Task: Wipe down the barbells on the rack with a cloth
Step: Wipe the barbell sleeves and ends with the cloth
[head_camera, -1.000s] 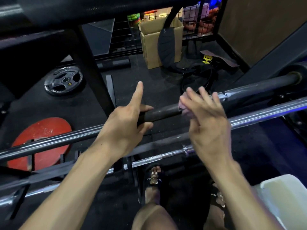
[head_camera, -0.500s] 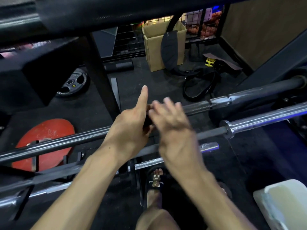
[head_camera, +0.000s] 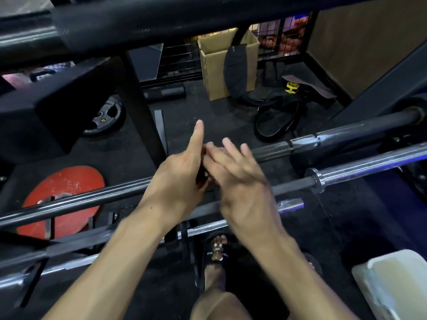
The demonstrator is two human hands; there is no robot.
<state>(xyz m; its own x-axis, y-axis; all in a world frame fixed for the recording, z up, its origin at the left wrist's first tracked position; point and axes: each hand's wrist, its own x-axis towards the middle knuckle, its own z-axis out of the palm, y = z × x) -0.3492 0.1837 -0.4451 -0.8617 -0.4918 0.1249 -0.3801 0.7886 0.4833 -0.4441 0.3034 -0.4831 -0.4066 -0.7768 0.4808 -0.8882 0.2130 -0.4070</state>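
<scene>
Several barbells lie across the rack. My left hand [head_camera: 178,181] grips the dark upper barbell [head_camera: 300,143], with the index finger pointing straight out. My right hand [head_camera: 240,181] is blurred and lies over the same bar with straight fingers, right against my left hand. The cloth is hidden under the right hand. A chrome barbell [head_camera: 369,167] runs just below my hands, and a third bar [head_camera: 208,227] lies lower still.
A black rack upright [head_camera: 141,116] stands behind my left hand and a thick black bar [head_camera: 161,19] crosses overhead. On the floor are a red plate [head_camera: 62,188], a black plate [head_camera: 106,118] and a cardboard box [head_camera: 215,65]. A white container [head_camera: 392,280] sits at bottom right.
My right hand has slid left along the dark bar until it meets my left hand. The pink cloth seen under it earlier is now covered. My left hand has kept its grip.
</scene>
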